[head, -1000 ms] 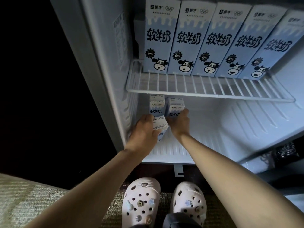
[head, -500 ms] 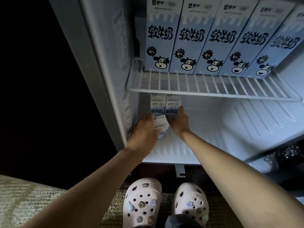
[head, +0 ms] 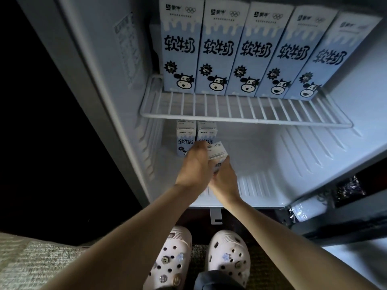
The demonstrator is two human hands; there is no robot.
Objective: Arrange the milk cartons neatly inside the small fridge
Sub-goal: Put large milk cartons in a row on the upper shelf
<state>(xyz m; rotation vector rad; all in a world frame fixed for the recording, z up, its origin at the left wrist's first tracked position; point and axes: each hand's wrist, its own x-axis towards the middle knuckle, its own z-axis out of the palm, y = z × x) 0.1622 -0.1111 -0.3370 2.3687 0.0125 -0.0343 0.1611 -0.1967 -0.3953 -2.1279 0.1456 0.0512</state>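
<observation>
The left hand (head: 193, 166) and right hand (head: 225, 178) both curl their fingers round the small carton (head: 216, 152), which has swung rightward and now hangs tilted above the fridge floor (head: 272, 181). Just behind stand the two placed cartons (head: 185, 139), the right hand no longer nudging them; the held one likely goes beside them.

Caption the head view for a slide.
Left hand and right hand hold a milk carton below the wire shelf lined with five cartons.

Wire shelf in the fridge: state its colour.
The wire shelf is white, seen best in the head view.
</observation>
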